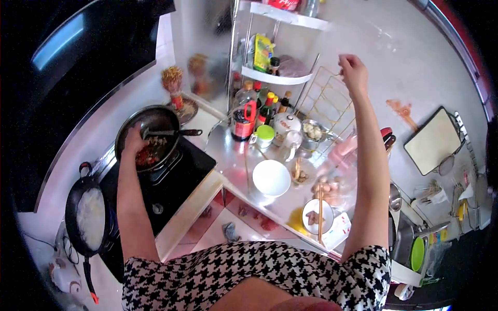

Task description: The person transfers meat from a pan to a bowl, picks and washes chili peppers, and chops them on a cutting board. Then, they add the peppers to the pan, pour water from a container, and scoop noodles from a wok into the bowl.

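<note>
The left hand (136,141) dips into the wok (148,136) over the chopped food (150,153) — its grip cannot be made out. The right hand (353,71) is raised near the gold wire rack (327,103), fingers pinched, perhaps on something small.

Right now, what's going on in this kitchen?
A person is cooking at a stove. Their left hand is down in the wok, over chopped red and pale food, next to a spatula lying across the wok. Their right hand is raised near the gold wire rack, fingers pinched; what its grip holds is too small to tell. A second pan with something white sits beside the wok, and a white bowl stands on the counter.
</note>
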`<action>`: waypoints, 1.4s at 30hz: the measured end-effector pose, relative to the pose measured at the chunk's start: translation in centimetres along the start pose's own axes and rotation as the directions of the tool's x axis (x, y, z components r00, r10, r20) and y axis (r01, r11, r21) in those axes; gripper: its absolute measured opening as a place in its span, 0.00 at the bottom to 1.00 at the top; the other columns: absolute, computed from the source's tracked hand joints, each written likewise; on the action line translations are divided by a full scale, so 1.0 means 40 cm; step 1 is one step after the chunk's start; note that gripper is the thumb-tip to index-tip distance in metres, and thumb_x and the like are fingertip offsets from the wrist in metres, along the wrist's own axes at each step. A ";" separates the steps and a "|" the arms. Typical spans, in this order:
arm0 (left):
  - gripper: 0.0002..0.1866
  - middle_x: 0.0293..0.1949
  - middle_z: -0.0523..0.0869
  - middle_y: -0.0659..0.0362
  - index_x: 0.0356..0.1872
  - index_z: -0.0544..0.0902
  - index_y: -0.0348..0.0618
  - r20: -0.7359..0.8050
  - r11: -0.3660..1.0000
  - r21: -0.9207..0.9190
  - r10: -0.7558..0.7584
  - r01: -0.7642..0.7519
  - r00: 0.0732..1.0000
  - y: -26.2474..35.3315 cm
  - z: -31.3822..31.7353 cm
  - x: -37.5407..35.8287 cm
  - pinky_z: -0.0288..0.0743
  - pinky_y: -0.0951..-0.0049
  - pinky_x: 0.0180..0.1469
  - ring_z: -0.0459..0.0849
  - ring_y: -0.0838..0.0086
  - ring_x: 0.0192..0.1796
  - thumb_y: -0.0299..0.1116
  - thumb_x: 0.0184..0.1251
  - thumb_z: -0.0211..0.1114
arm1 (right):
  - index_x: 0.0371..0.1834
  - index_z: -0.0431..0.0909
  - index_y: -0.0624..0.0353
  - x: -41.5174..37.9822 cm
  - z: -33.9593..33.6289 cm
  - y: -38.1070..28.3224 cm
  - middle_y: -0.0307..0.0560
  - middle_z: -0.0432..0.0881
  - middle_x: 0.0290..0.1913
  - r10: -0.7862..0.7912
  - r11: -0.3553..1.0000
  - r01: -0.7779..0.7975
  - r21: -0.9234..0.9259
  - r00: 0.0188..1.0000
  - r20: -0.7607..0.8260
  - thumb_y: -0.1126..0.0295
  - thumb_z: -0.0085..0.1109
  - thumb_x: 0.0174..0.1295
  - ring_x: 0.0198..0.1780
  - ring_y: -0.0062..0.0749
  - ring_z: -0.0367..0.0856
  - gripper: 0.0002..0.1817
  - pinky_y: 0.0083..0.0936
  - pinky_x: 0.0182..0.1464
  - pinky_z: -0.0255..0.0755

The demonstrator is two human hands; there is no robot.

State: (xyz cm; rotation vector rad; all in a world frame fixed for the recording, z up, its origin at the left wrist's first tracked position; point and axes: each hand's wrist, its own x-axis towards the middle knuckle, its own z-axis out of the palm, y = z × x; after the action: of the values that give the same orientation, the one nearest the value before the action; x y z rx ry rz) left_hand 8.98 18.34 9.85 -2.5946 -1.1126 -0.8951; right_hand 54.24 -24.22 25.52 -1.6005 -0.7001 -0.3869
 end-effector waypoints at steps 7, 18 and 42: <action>0.25 0.45 0.78 0.49 0.46 0.75 0.41 0.099 0.985 -0.151 -0.071 0.086 0.993 0.126 -0.196 -0.065 0.64 0.63 0.55 0.71 0.55 0.54 0.33 0.42 0.68 | 0.32 0.79 0.59 0.169 0.114 0.004 0.42 0.80 0.25 -0.079 0.991 0.080 -0.103 0.997 0.016 0.63 0.55 0.51 0.22 0.24 0.76 0.12 0.21 0.29 0.70; 0.16 0.54 0.70 0.51 0.44 0.75 0.39 -0.087 0.960 -0.268 -0.109 0.082 0.990 0.228 -0.463 -0.320 0.58 0.67 0.59 0.67 0.60 0.57 0.30 0.52 0.61 | 0.38 0.77 0.59 0.132 0.146 0.197 0.53 0.78 0.40 -0.335 0.796 0.118 -0.593 0.903 -0.270 0.55 0.60 0.44 0.43 0.43 0.76 0.22 0.33 0.46 0.69; 0.28 0.54 0.66 0.54 0.56 0.65 0.39 -0.025 0.252 -0.956 0.441 -0.150 0.897 0.657 -0.317 -0.159 0.67 0.70 0.49 0.70 0.66 0.53 0.26 0.49 0.60 | 0.27 0.73 0.63 -0.551 -0.260 -0.164 0.46 0.74 0.28 -0.226 0.912 0.349 -0.216 0.866 0.445 0.68 0.64 0.44 0.29 0.37 0.74 0.12 0.27 0.30 0.67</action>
State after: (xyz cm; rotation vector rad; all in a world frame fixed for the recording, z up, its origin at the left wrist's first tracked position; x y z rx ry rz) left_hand 18.33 -8.79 18.04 -3.7494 0.1634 -1.4532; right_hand 34.92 -38.90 18.61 -1.8847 -1.2696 -0.3869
